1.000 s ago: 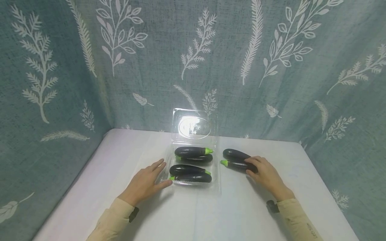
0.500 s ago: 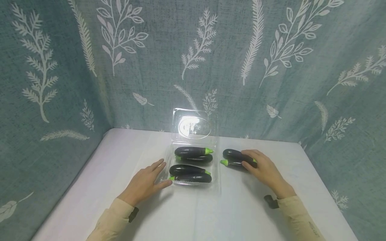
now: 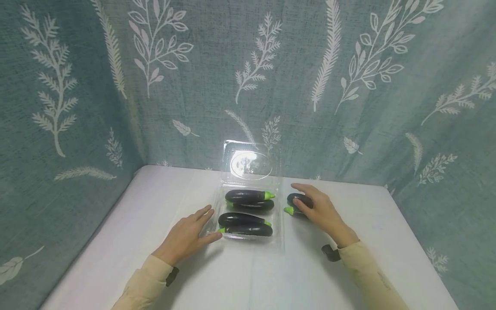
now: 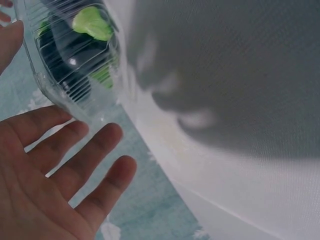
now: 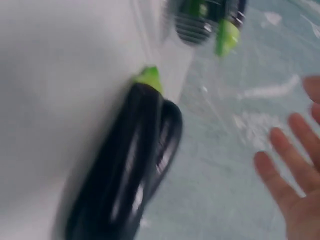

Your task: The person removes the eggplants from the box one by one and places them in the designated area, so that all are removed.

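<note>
A clear plastic clamshell box (image 3: 251, 237) stands in the middle of the table, its lid (image 3: 252, 165) raised at the back. Two eggplants (image 3: 248, 196) lie in its rear half and two more eggplants (image 3: 248, 230) in the front half, dark with green caps. My left hand (image 3: 187, 237) is spread at the box's left side, fingertips right at its wall (image 4: 65, 107). To the right of the box, two loose eggplants (image 5: 122, 160) lie side by side. Over them hovers my right hand (image 3: 323, 213), fingers extended and apart from them in the right wrist view, hiding their right ends.
A white cloth covers the table (image 3: 252, 280). Behind and at both sides hangs a blue-green curtain (image 3: 209, 86) with white leaf patterns, close behind the raised lid. Dark wrist straps (image 3: 330, 253) show below the sleeves.
My right hand has left the right ends of the loose eggplants, its fingers straightening as it moved left toward the box. My left hand and the box have stayed in place.
</note>
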A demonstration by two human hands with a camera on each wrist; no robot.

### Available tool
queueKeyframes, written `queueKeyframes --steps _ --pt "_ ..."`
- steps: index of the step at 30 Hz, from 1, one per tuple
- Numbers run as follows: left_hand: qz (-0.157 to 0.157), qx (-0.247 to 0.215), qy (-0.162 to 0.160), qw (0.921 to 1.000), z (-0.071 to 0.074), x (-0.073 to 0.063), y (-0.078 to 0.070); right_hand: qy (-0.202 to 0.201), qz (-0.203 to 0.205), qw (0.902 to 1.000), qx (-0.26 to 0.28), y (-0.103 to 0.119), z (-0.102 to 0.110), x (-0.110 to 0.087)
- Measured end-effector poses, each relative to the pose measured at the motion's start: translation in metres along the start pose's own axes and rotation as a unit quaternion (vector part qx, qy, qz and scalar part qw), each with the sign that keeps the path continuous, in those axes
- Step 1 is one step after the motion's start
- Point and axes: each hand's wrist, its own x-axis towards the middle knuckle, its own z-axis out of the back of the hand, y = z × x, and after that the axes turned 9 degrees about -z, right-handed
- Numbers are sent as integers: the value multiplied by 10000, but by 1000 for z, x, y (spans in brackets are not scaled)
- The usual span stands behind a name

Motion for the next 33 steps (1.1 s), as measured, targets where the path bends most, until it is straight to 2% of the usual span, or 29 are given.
queueKeyframes --steps 3,7,15,22,30,33 --pt "-8 21 -1 10000 1 0 0 8 179 9997 159 3 -10 8" --pt "1 28 17 10000 2 0 -1 340 363 9986 183 9 -21 21" --pt "4 -30 97 9999 2 1 -1 902 328 9953 89 15 -41 45" --pt "33 -46 166 9998 4 1 -3 1394 404 9890 -279 21 -58 59" --pt "7 -35 117 9999 4 1 -1 1386 842 9818 -989 24 -69 68" --pt "51 -39 169 9998 4 1 -1 1469 861 9784 -1170 24 -73 69"
